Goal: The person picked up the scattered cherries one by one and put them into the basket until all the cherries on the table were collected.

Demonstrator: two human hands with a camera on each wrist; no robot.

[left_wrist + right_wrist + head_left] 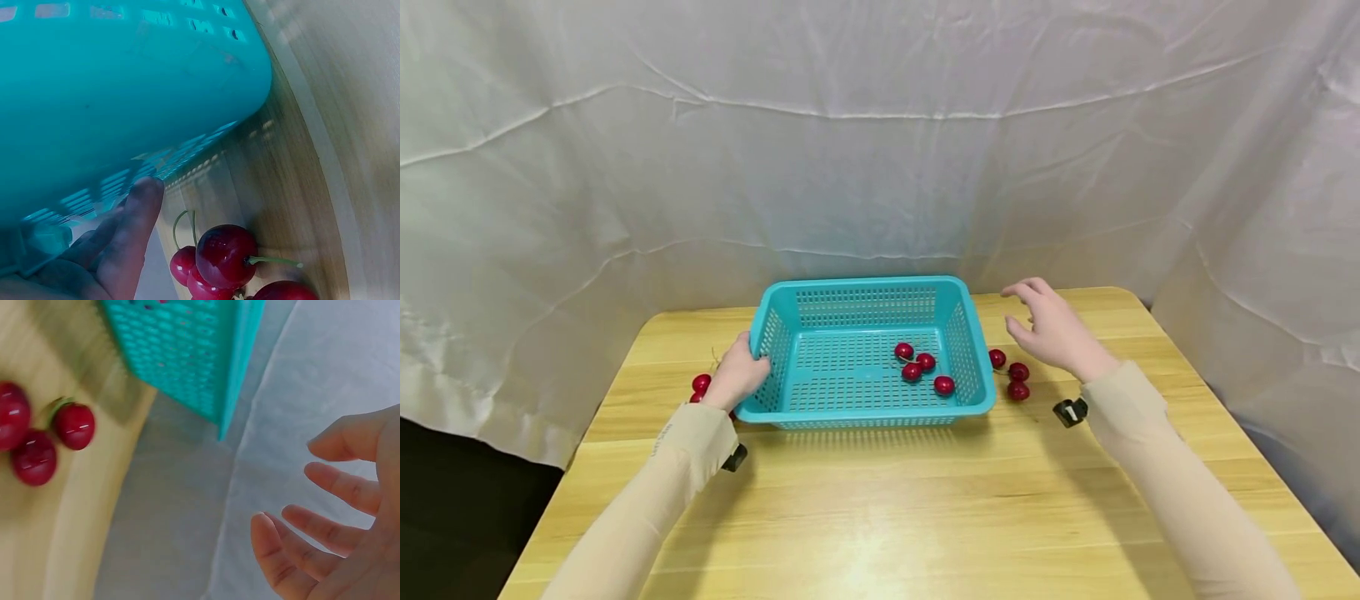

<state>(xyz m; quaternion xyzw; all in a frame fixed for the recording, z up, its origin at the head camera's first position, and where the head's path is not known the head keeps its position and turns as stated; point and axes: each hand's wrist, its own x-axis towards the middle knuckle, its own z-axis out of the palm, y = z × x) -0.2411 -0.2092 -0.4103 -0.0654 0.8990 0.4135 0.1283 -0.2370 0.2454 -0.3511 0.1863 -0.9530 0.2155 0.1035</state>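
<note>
A turquoise plastic basket [865,421] with slotted walls sits toward the back of the wooden table. My left hand [739,377] grips its left rim, thumb on the inner side, fingers under the outside in the left wrist view. Several red cherries [912,372] lie in the basket's right half. My right hand [1054,333] hovers to the right of the basket with fingers spread and loosely bent, nothing between them. Below it, three cherries [1018,372] with stems lie on the table beside the basket's right wall. In the right wrist view they appear left of the fingers [340,487].
More cherries [702,383] lie on the table [865,508] left of the basket, partly hidden behind my left hand; stems show on these cherries [226,256] in the left wrist view. A pale cloth [880,183] hangs behind the table's back edge and along both sides.
</note>
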